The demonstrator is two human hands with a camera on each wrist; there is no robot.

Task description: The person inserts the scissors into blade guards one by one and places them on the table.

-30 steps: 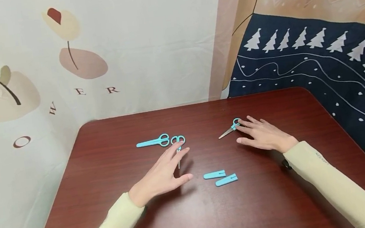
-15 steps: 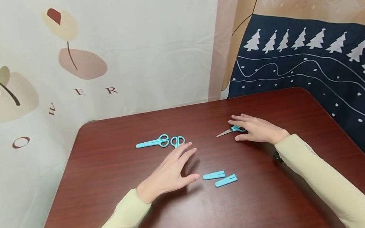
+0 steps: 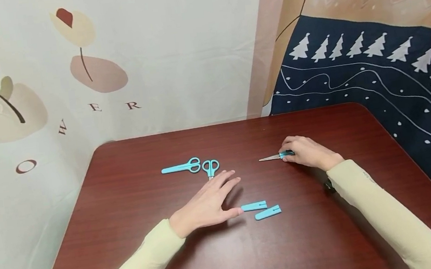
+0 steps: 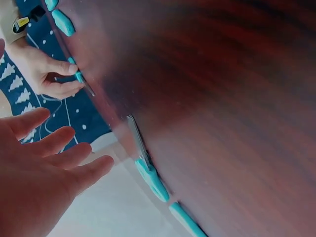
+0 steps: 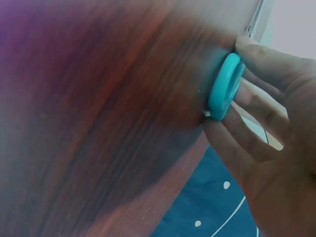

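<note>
With curled fingers and thumb, my right hand (image 3: 308,152) grips the turquoise handle of a small pair of scissors (image 3: 270,158). Its bare blades point left, low over the table; the right wrist view shows the handle (image 5: 217,94) between thumb and fingers. My left hand (image 3: 208,205) hovers with spread fingers and holds nothing. Beyond its fingertips lies a second pair of scissors (image 3: 211,174), blades mostly hidden by the hand in the head view, but bare in the left wrist view. Two turquoise blade covers (image 3: 254,206) lie side by side near my left thumb.
A third pair of scissors (image 3: 175,169), its blades covered, lies left of the second pair. Everything rests on a dark red wooden table (image 3: 333,236). Printed curtains (image 3: 191,65) hang behind its far edge.
My right hand has closed round the scissors' handle and turned the blades to point more squarely left. My left hand has drifted right, towards the blade covers, with fingers still spread.
</note>
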